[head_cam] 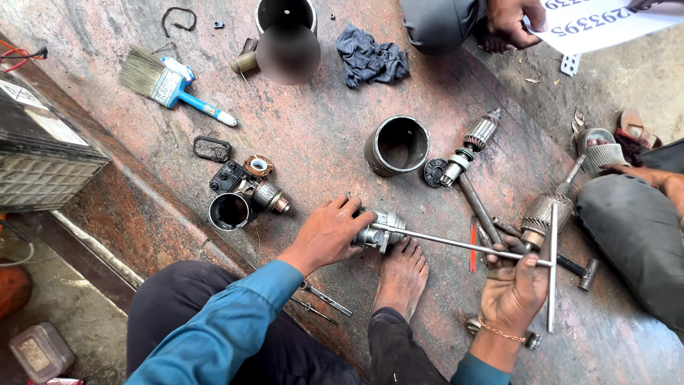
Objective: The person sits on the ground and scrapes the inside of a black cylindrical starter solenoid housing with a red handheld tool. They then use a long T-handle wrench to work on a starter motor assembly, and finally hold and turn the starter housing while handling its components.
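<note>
While pinned under a bare foot [402,274], metal housing [377,232] half hidden beneath clasping left hand [328,232]; beside it, right hand [514,289] closed around T-handle wrench [470,246].

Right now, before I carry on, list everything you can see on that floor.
paintbrush: 1, blue handle, upper left
rag: 1, dark blue, top centre
steel cylinder housing: 1, grey, centre
small black cup: 1, left of centre, beside small motor parts
armatures: 2, copper and grey, one right of the cylinder, one further right
motor end housing: 1, silver, under the left hand, beside a bare foot
T-handle wrench: 1, steel, from housing to right hand
hammer: 1, right
battery case: 1, far left
other people: 2, top and right edge
left hand: on the housing
right hand: gripping the wrench's crossbar
</note>
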A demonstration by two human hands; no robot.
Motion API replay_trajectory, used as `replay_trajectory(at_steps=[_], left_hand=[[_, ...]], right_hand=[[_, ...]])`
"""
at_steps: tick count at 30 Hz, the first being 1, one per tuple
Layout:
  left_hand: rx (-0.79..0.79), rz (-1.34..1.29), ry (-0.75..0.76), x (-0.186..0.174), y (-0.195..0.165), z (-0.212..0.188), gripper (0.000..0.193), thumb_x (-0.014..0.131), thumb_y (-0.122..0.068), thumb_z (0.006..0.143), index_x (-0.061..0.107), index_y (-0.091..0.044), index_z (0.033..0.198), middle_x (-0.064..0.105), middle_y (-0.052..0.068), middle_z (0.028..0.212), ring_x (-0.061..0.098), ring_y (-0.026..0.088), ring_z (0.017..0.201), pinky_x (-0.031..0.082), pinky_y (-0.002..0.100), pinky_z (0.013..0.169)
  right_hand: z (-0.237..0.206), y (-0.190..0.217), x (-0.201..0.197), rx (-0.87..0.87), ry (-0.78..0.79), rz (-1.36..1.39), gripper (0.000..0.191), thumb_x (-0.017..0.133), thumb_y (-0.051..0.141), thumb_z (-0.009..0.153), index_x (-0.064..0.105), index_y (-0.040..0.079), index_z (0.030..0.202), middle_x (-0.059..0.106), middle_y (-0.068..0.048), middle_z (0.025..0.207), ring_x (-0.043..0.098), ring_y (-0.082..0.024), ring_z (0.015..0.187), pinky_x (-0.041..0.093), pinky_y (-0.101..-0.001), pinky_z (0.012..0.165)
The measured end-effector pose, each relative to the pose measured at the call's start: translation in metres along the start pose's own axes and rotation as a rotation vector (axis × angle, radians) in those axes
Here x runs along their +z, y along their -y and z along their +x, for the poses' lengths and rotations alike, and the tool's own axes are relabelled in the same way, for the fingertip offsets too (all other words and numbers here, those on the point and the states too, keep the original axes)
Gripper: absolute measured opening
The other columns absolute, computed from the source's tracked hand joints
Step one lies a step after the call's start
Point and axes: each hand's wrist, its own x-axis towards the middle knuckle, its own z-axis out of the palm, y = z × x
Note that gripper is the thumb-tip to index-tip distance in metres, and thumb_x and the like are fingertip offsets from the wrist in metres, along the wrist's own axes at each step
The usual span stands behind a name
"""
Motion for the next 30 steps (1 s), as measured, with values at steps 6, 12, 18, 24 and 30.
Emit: replay_trajectory(at_steps=[6,12,18,24,30], left_hand=[[0.018,0.005,-0.023,-0.001,0.001,0.000,0.062,0.089,-0.034,0.065,0.064,-0.018,0.120,0.061,0.010,0.109,0.062,0.032,0.105,0.054,0.047,0.083],[-0.008,0.004,0.020,-0.002,-0.001,0.000,0.060,0.086,-0.048,0.070,0.067,-0.026,0.123,0.063,0.012,0.108,0.066,0.036,0.096,0.056,0.048,0.074],[-0.027,0.006,0.023,-0.003,-0.001,0.003,0.065,0.082,-0.060,0.071,0.067,-0.027,0.124,0.067,0.012,0.106,0.070,0.037,0.091,0.057,0.049,0.070],[0.005,0.057,0.116,-0.001,-0.001,0.007,0.080,0.081,-0.057,0.073,0.055,-0.021,0.140,0.069,0.014,0.110,0.071,0.038,0.090,0.059,0.048,0.067],[-0.004,0.035,0.131,0.001,0.009,0.010,0.079,0.083,-0.053,0.073,0.056,-0.016,0.137,0.071,0.013,0.110,0.073,0.036,0.088,0.059,0.049,0.070]], right_hand=[[-0.006,0.009,-0.029,0.058,0.098,0.069,0.071,0.057,0.013,0.110,0.028,0.028,0.174,0.050,-0.025,0.152,0.054,-0.046,0.139,0.048,-0.0522,0.113],[0.005,0.021,-0.042,0.226,0.190,0.414,0.076,0.055,0.044,0.110,0.026,0.009,0.171,0.041,-0.034,0.161,0.043,-0.062,0.145,0.036,-0.0670,0.119],[0.018,0.047,-0.030,0.399,0.202,-0.120,0.080,0.055,0.039,0.100,0.031,-0.004,0.162,0.043,-0.031,0.158,0.047,-0.058,0.132,0.041,-0.0658,0.108],[0.049,0.061,-0.046,0.563,0.170,-0.297,0.042,0.052,0.023,0.108,0.054,-0.012,0.131,0.062,-0.037,0.130,0.065,-0.052,0.113,0.057,-0.0604,0.088],[0.061,0.048,-0.053,0.522,0.157,-0.515,0.042,0.054,0.027,0.108,0.063,-0.011,0.121,0.069,-0.029,0.119,0.070,-0.039,0.105,0.058,-0.0485,0.091]])
